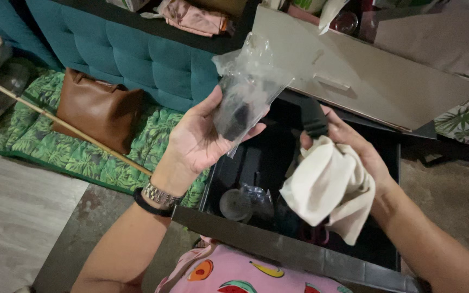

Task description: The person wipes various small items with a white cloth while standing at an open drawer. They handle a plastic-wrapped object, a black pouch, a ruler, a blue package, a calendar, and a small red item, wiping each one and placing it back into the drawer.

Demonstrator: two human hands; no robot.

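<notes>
Head view. The left hand [202, 138], palm up and fingers curled, grips a clear plastic bag [248, 81] enclosing a dark object, possibly a small device. At 3 o'clock of it, the right hand [354, 149] clutches a cream cloth [327, 187] and a black strap [315, 118]. Both hover over an open black box [278, 247]; its grey lid [365, 70] stands at 12 o'clock. A brown bag [99, 111] lies at 9 o'clock.

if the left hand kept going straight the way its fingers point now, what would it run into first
Probably the open grey lid of the black box. The left hand, holding a clear plastic bag, points up and right toward it. Depth is unclear, so it might pass in front.
</notes>
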